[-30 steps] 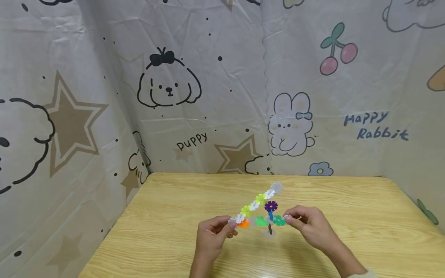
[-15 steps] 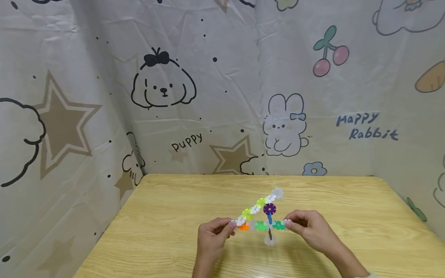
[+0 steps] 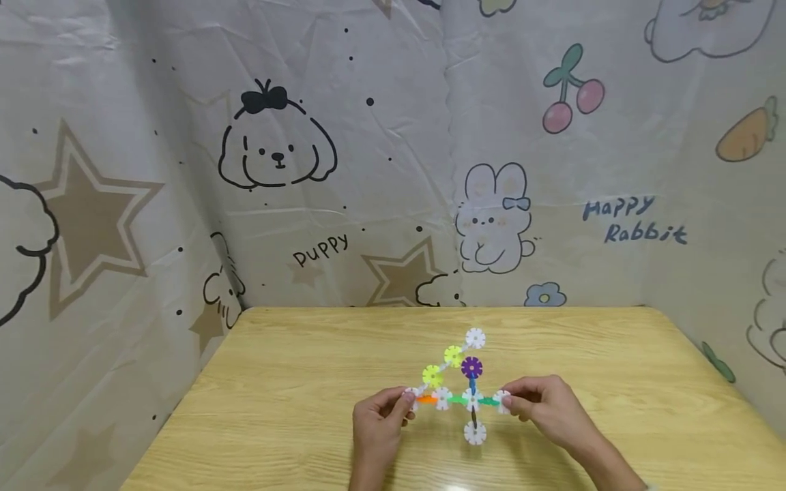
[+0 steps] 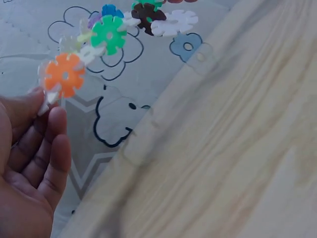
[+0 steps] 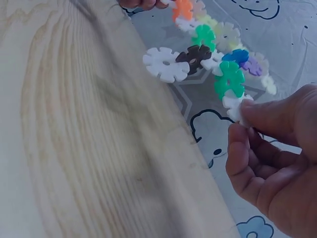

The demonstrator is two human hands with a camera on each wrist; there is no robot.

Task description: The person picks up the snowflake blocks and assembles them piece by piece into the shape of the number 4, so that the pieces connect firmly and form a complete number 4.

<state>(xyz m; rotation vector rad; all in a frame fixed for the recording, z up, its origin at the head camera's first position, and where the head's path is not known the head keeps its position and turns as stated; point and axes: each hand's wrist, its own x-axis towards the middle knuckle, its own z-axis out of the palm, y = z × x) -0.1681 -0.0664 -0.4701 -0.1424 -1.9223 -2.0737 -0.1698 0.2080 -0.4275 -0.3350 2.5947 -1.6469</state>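
Note:
Both hands hold up one joined structure of notched plastic snowflake discs above the table. My left hand [image 3: 381, 419] pinches the white disc at its left end between thumb and fingers. The right hand [image 3: 549, 409] pinches the white disc [image 3: 502, 401] at the opposite end. Between them runs a row with an orange disc [image 4: 65, 75], green discs [image 5: 229, 79] and white ones. A slanted arm with yellow discs [image 3: 453, 356] rises from the left end to a white disc [image 3: 475, 338]. Blue and purple discs [image 3: 471, 368] stand above the row; a brown disc [image 5: 194, 58] and a white disc [image 3: 475, 433] hang below.
The wood-grain table [image 3: 295, 382] lies beneath the hands. A pale cloth [image 3: 393, 136] printed with cartoon animals, stars and fruit hangs behind it and along both sides. Shadows fall on the tabletop.
The structure has tilted, so its white discs now face the head camera and the green and orange ones show edge-on. Both hands keep their pinch. The head view has swung slightly right.

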